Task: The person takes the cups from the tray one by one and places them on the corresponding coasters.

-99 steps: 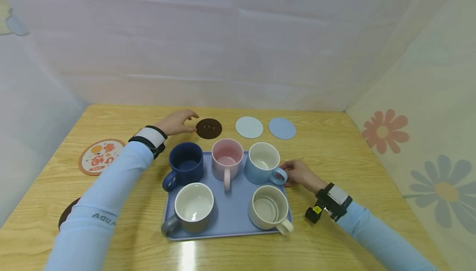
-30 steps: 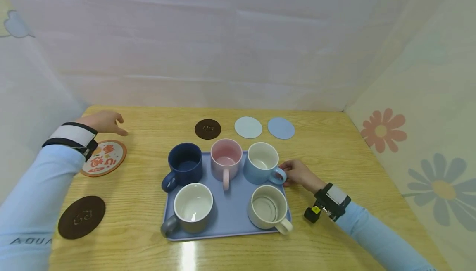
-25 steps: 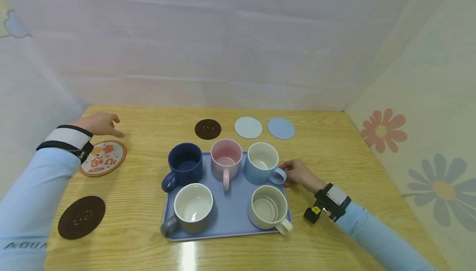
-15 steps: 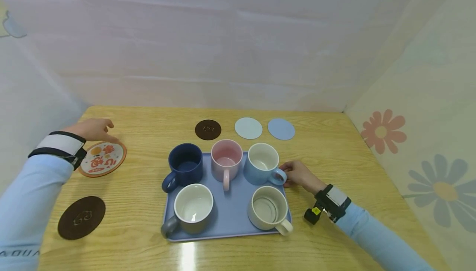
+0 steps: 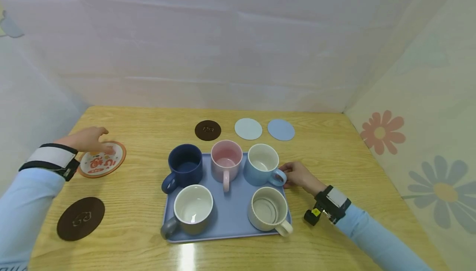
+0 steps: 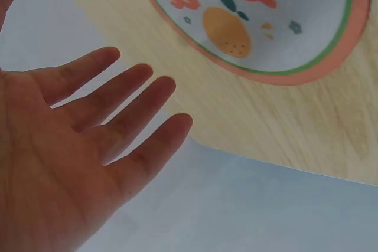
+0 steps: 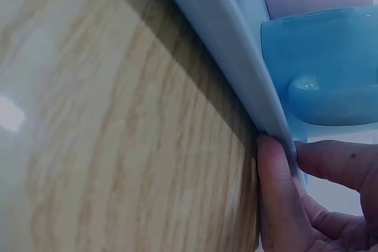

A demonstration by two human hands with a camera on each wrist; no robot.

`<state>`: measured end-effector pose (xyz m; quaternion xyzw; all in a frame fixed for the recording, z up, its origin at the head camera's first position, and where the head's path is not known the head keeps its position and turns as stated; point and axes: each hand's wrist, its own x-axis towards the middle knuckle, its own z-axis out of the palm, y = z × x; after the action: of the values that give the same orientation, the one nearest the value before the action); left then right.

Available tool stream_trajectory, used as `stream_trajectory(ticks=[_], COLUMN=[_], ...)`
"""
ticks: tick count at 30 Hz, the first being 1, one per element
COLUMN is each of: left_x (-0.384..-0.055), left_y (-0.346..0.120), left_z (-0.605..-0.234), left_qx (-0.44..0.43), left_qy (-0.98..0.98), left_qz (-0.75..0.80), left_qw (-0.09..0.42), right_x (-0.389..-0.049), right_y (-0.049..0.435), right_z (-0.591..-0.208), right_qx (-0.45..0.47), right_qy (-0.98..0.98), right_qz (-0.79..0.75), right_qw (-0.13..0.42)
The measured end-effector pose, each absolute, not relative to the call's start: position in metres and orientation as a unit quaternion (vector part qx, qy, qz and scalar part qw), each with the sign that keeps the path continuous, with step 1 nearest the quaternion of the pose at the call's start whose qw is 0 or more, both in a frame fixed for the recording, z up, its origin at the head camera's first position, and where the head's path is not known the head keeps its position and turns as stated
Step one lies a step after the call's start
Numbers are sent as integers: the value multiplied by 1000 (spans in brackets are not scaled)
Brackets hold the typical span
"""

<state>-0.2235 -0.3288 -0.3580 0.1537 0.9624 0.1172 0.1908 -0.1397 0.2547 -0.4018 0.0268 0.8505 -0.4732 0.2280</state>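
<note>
My left hand hovers with spread fingers over a round orange-rimmed coaster on the table's left side. Nothing is in its grasp; the left wrist view shows the bare palm beside the coaster's printed orange. At the right end of a blue tray, my right hand pinches the rim between thumb and finger, as the right wrist view shows. Its fingertips are close to the handle of a light blue mug. Also standing on the tray are a dark blue mug, a pink mug, a grey mug and a cream mug.
Along the back of the wooden table lie a dark brown coaster, a white coaster and a light blue coaster. Another brown coaster lies front left. Pale sheets enclose the back and sides.
From beside the back brown coaster, my left hand has moved left, then down over the orange-rimmed coaster. My right hand keeps its hold on the tray, which stays put.
</note>
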Motion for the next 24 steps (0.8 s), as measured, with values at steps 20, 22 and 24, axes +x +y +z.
stream_trajectory(ticks=[20,22,24], left_x=[-202,-200,-198], left_y=[-344,-344,-344], left_z=[-393,-396,-397], left_qx=[128,126,123], left_qy=[973,973,973], left_qz=[104,105,103], left_qw=[162,163,166], right_x=[-139,-139,-139], right_y=[253,253,253], right_z=[-403,-402,-402], right_qx=[29,30,30], right_qy=[854,855,855], right_qz=[-467,-467,-467], right_qw=[226,225,225])
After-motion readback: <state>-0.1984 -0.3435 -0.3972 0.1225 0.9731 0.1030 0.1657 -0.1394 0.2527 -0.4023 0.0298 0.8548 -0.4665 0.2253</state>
